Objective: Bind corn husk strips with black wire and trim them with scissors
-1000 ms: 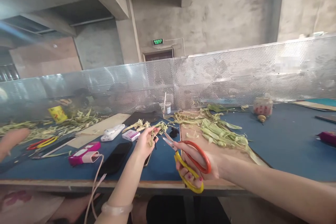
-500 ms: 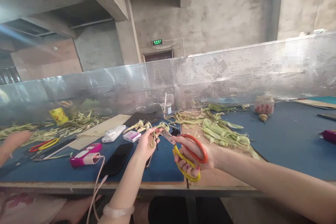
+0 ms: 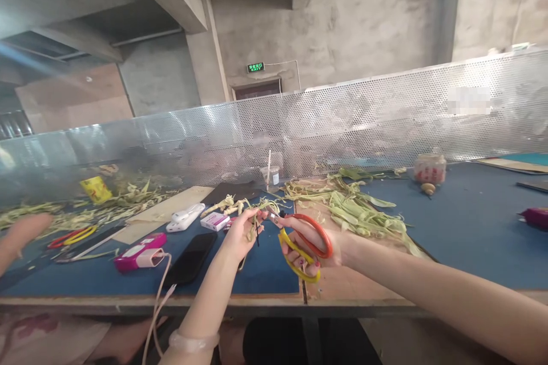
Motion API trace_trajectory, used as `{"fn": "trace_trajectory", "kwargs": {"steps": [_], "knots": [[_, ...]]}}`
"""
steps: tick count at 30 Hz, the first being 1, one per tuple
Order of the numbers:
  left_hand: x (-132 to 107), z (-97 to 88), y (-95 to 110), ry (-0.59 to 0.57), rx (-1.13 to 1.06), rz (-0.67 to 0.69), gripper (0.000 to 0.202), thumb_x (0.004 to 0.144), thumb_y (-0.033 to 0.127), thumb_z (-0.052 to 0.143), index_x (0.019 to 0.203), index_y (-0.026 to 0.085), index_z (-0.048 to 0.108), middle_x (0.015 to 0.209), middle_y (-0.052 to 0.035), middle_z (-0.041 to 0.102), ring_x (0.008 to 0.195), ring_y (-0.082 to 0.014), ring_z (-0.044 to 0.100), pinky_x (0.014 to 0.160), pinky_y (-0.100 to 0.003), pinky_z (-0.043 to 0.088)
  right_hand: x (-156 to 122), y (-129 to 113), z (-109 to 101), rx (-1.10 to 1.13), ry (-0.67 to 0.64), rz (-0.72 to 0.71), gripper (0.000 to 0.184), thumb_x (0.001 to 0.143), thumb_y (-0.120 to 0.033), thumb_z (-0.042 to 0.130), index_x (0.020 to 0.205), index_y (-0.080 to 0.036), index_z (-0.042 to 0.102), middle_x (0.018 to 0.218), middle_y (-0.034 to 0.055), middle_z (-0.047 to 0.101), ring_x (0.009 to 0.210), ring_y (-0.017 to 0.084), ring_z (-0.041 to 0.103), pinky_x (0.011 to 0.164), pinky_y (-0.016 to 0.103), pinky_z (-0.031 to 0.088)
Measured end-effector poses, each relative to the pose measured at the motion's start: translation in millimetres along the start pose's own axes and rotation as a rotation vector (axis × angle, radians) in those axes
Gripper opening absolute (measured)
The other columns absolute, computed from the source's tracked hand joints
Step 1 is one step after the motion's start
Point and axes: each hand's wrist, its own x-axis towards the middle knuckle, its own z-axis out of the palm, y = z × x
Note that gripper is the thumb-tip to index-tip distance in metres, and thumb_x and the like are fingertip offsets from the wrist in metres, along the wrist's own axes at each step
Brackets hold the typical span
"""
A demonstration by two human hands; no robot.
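Note:
My left hand point(image 3: 240, 235) is held above the blue table point(image 3: 471, 228), pinching a small bundle of pale green leaf strips point(image 3: 256, 220) with a dark thread hanging from it. My right hand point(image 3: 314, 244) grips scissors with one red and one yellow handle point(image 3: 302, 242). Their blade tips reach the leaf bundle at my left fingertips. A clear bangle point(image 3: 190, 342) sits on my left wrist.
A heap of green leaf strips point(image 3: 359, 211) lies on a board behind my right hand. Left of my hands lie a black phone point(image 3: 190, 258), a pink power bank point(image 3: 137, 251), white boxes point(image 3: 185, 217) and another pair of scissors point(image 3: 71, 235). Another person's hand point(image 3: 19, 234) shows far left. A perforated metal screen point(image 3: 342, 120) backs the table.
My right hand has carried the scissors up and leftward, bringing the blades to the leaf bundle. My left hand has hardly moved.

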Motion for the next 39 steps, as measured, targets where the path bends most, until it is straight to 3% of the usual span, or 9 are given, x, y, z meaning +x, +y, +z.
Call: {"fn": "trace_trajectory", "kwargs": {"steps": [9, 18, 27, 39], "knots": [[5, 0.7, -3, -0.008, -0.016, 0.025, 0.008, 0.075, 0.009, 0.056, 0.071, 0.011, 0.062, 0.065, -0.0063, 0.068, 0.061, -0.0132, 0.065, 0.059, -0.022, 0.05, 1, -2, 1, -0.054, 0.018, -0.006, 0.056, 0.071, -0.071, 0.042, 0.065, -0.015, 0.048, 0.052, -0.0045, 0.033, 0.041, 0.007, 0.035, 0.029, 0.015, 0.024], [3, 0.9, 0, -0.03, -0.023, 0.022, 0.006, 0.075, 0.011, 0.056, 0.071, 0.012, 0.06, 0.066, -0.0076, 0.069, 0.046, -0.0115, 0.058, 0.047, -0.022, 0.047, 3, -6, -7, -0.126, 0.051, 0.013, 0.054, 0.07, -0.07, 0.046, 0.063, -0.016, 0.048, 0.054, -0.0031, 0.032, 0.043, 0.008, 0.033, 0.029, 0.016, 0.022], [1, 3.2, 0, -0.083, -0.057, -0.027, 0.004, 0.077, 0.012, 0.055, 0.076, 0.013, 0.059, 0.061, -0.0037, 0.064, 0.05, -0.0118, 0.059, 0.05, -0.023, 0.048, -2, -9, -15, -0.11, 0.063, -0.011, 0.052, 0.071, -0.068, 0.047, 0.066, -0.016, 0.049, 0.056, -0.0026, 0.032, 0.045, 0.008, 0.033, 0.03, 0.016, 0.023], [-1, 6.5, 0, -0.034, -0.037, -0.044, 0.006, 0.077, 0.01, 0.055, 0.075, 0.011, 0.06, 0.06, -0.0042, 0.063, 0.05, -0.0117, 0.06, 0.049, -0.021, 0.049, 0, -6, -13, -0.169, 0.038, -0.057, 0.053, 0.074, -0.067, 0.043, 0.067, -0.015, 0.051, 0.057, -0.0021, 0.032, 0.046, 0.008, 0.035, 0.03, 0.016, 0.026]]}}
